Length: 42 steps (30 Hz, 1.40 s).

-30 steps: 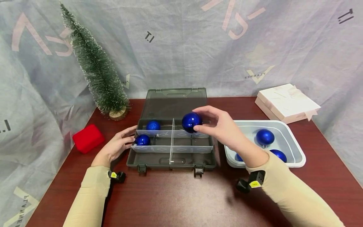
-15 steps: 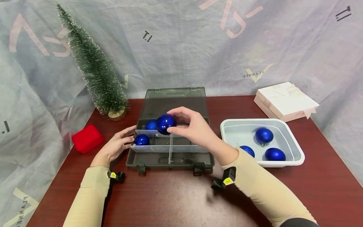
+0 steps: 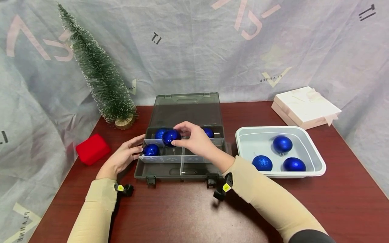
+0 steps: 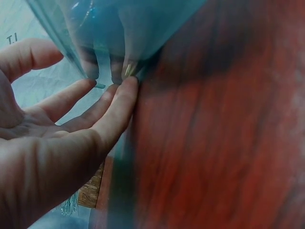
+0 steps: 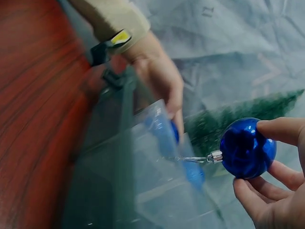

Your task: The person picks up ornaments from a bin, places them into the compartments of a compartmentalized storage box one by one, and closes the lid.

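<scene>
My right hand [image 3: 196, 140] holds a shiny blue Christmas bauble [image 3: 171, 138] between thumb and fingers, over the left half of a dark see-through compartment box [image 3: 165, 172]. Its silver cap and thread [image 5: 215, 157] point away from the palm in the right wrist view. Inside the box lie a glittery bauble [image 3: 159, 133] at the back left, a blue bauble [image 3: 151, 150] in the left middle compartment and another bauble [image 3: 208, 132] at the back right, partly behind my hand. My left hand [image 3: 120, 157] rests its extended fingertips against the box's left wall [image 4: 109, 28].
Right of the box stands a white tub [image 3: 319, 168] with three blue baubles. A pale gift box [image 3: 307, 106] sits behind it. At left are a small snowy tree [image 3: 100, 74] and a red box [image 3: 93, 149]. The compartment box's lid [image 3: 186, 108] lies back toward the curtain.
My right hand has carried the shiny bauble leftward and lower over the box, uncovering the back right bauble and more of the tub. My left hand stays at the box's side.
</scene>
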Motion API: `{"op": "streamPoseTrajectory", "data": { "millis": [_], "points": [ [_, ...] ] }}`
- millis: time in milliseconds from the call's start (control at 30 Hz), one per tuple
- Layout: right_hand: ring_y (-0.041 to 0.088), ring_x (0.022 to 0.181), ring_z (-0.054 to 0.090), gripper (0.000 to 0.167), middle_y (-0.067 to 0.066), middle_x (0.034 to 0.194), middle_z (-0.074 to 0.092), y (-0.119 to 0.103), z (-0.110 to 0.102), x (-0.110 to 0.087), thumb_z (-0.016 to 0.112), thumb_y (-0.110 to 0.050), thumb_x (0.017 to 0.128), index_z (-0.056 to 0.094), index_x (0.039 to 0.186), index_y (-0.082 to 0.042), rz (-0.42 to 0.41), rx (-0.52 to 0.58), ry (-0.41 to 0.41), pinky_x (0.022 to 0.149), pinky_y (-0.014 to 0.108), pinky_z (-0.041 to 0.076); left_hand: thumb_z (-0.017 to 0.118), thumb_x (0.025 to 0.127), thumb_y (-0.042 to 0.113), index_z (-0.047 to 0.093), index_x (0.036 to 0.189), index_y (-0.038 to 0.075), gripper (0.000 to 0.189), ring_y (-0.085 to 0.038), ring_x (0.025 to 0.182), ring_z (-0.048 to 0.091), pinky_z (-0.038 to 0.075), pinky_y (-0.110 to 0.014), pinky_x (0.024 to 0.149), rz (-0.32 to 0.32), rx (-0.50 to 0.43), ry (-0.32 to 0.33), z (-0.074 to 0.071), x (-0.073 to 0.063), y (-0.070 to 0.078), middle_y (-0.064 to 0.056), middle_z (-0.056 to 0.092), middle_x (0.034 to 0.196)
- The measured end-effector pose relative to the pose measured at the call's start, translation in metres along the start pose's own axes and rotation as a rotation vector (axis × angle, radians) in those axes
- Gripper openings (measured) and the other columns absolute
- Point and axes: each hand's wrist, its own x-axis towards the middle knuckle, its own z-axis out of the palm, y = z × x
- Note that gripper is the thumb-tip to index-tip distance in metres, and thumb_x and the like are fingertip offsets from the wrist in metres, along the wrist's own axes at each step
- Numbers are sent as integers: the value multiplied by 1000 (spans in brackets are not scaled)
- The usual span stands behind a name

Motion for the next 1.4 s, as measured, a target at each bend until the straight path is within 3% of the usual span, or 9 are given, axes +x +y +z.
{"op": "streamPoseTrajectory", "data": {
  "millis": [267, 600, 767, 867, 1167, 1400],
  "points": [
    [22, 113, 63, 40, 5, 121, 68, 21, 12, 5, 85, -15, 85, 67, 121, -11, 66, -54, 12, 92, 38, 52, 48, 102, 0, 24, 161, 1, 64, -18, 126, 43, 46, -30, 93, 7, -7, -2, 1, 0, 1, -20, 27, 159],
    [21, 105, 65, 43, 6, 118, 69, 25, 21, 3, 87, -10, 81, 65, 118, -10, 2, -154, 13, 86, 31, 54, 47, 103, 0, 24, 161, 1, 63, -20, 127, 41, 46, -30, 92, 4, 1, -1, 0, 0, 1, -21, 25, 160],
    [21, 95, 67, 45, 5, 119, 69, 29, 24, 1, 89, -6, 79, 65, 117, -12, -12, -221, 12, 81, 32, 55, 45, 103, -1, 24, 162, 2, 62, -22, 128, 41, 46, -30, 93, 0, 4, -4, 0, 0, 1, -21, 24, 161],
    [23, 98, 67, 44, 6, 122, 68, 30, 25, 0, 87, -3, 80, 66, 118, -11, -17, -226, -3, 83, 34, 55, 45, 103, -1, 24, 162, 2, 63, -21, 127, 42, 46, -30, 93, -3, 0, -4, 0, 0, 1, -21, 24, 161],
    [31, 111, 65, 39, 12, 126, 67, 26, 21, -4, 80, -1, 86, 66, 122, -5, -45, -171, -34, 91, 43, 53, 48, 103, 2, 24, 161, 2, 63, -18, 125, 44, 47, -30, 93, 5, -7, -7, -1, -2, -1, -21, 25, 160],
    [16, 107, 65, 27, 13, 122, 69, 12, 7, -21, 69, -11, 98, 65, 125, -8, -125, 5, -90, 90, 36, 53, 47, 104, 2, 24, 161, 1, 62, -19, 123, 46, 47, -30, 93, 12, -5, -7, 0, -2, -1, -22, 26, 159]
  ]
}}
